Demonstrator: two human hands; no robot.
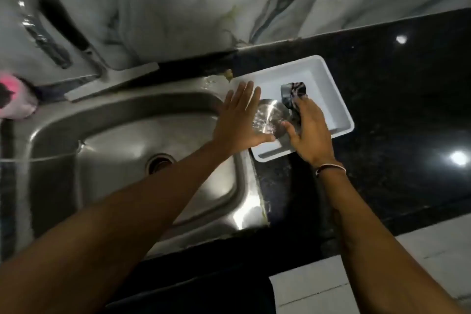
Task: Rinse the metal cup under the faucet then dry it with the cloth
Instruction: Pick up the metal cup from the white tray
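Still wet, shiny metal cup [269,120] upside down in white tray [339,99]

Pretty tight around the white tray [341,109]: both hands crowd its sink-side edge, left hand [240,120] spread flat, right hand [309,132] clutching the cloth [293,92], metal cup [270,120] wedged between. Tray's far corner is free. Black counter [395,115] right of it is bare, and the sink [142,150] basin is wide open.

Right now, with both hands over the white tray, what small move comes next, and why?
Probably press the cloth in the right hand onto the metal cup: its shiny surface looks wet, and the open left hand is beside it.
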